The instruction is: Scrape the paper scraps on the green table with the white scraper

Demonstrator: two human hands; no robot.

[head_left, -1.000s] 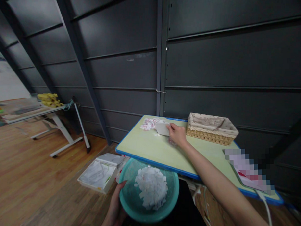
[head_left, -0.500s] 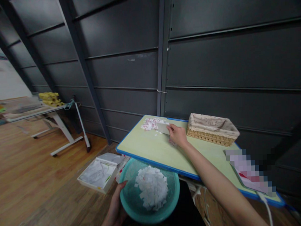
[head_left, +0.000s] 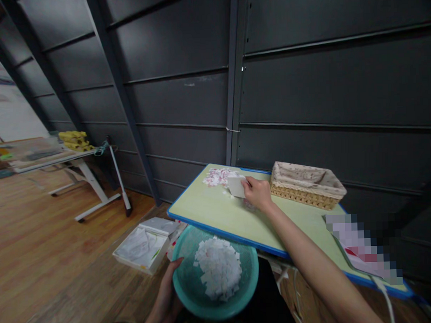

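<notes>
In the head view, the markings on the white wall (head_left: 8,110) at far left, beside a blue and reddish band, are too blurred to read, and the face of the flat, slim slab (head_left: 363,253) at the table's right end is pixelated, with a white cable (head_left: 388,299) running off its near end. The surface is a pale yellow-green tabletop (head_left: 206,209) with a bright blue edge, set close to a wall of dark grey ribbed panels (head_left: 178,106). On its far left corner lies a loose, flat heap of small white and red-pink pieces (head_left: 214,177). The right hand (head_left: 257,193) grips a thin, stiff white rectangular card (head_left: 236,185) by its right end, the card tilted just beside the heap. Right of that hand stands a rectangular tan wicker basket (head_left: 301,196) lined with patterned pale cloth. The left hand (head_left: 168,281) grasps the left rim of a round teal perforated plastic bowl (head_left: 253,273), which holds a mound of white paper-like scraps (head_left: 219,269) below the table's near edge. Left of the bowl, an open white box (head_left: 141,251) sits low down. Farther left, across the brown wood-plank floor (head_left: 44,224), a white-legged table (head_left: 92,182) bears a bright yellow bundle (head_left: 75,140).
</notes>
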